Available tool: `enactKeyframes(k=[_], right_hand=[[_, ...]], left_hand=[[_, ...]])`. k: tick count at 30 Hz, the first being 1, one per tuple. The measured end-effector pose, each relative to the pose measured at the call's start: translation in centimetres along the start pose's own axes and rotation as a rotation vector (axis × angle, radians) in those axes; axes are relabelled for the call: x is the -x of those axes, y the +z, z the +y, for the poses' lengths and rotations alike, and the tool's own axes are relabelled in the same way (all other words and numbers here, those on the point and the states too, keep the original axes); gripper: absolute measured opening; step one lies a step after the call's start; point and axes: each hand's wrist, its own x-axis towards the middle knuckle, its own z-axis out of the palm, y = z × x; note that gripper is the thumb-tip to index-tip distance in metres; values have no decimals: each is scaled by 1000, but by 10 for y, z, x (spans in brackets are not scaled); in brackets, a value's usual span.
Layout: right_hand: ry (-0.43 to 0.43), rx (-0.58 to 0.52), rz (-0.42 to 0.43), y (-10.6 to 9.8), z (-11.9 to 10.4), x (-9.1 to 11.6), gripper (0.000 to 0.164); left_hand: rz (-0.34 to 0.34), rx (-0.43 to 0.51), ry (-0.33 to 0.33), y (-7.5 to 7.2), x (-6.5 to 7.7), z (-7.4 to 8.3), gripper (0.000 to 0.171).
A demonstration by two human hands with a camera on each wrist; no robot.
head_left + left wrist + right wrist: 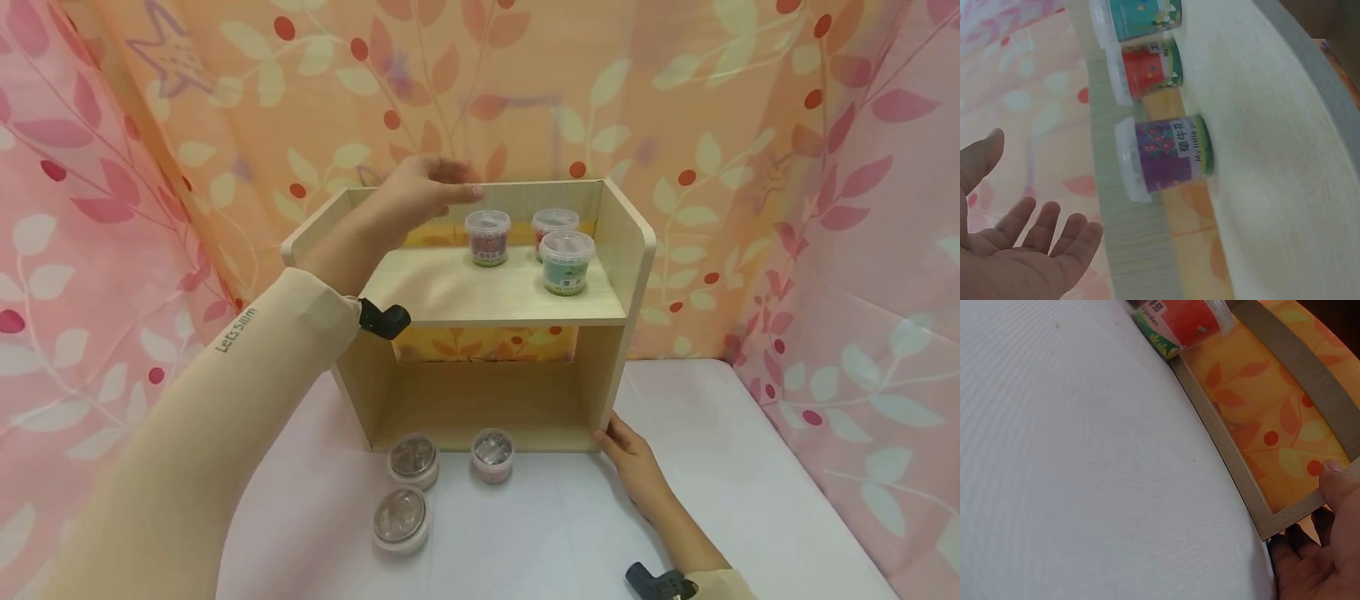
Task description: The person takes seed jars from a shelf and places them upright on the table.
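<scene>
My left hand (423, 198) hovers over the upper board of a small wooden shelf (480, 296), its fingers loosely spread and holding nothing. Closest to it stands a purple lidded plastic cup (488, 242); in the left wrist view a gap separates the fingers from this cup (1169, 153). Toward the right end of that board are a teal cup (567, 271) and, partly hidden behind it, a red cup (555, 220). Down at the shelf's lower right corner, my right hand (636, 468) grips the side panel (1294, 512), thumb on one side and fingers on the other.
On the white tabletop (540, 533) before the shelf, a lidded cup (492, 457) stands right of two more cups, one farther back (414, 461) and one nearer (401, 521). Leaf-patterned curtains (480, 92) surround the table.
</scene>
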Motion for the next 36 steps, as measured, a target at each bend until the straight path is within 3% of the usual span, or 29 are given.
enactKeyframes(k=[12,27,36], right_hand=[[4,-10,7,0,-2,-1,65],[-3,-8,-5,-2,2,-1,64],[8,-25,-7,-2,2,0,65]], left_hand=[[-40,94,-54,6,-27,-28,78],[-95,20,-74,15,-42,-46,80],[-91,65,-72,19,-49,-56,76]])
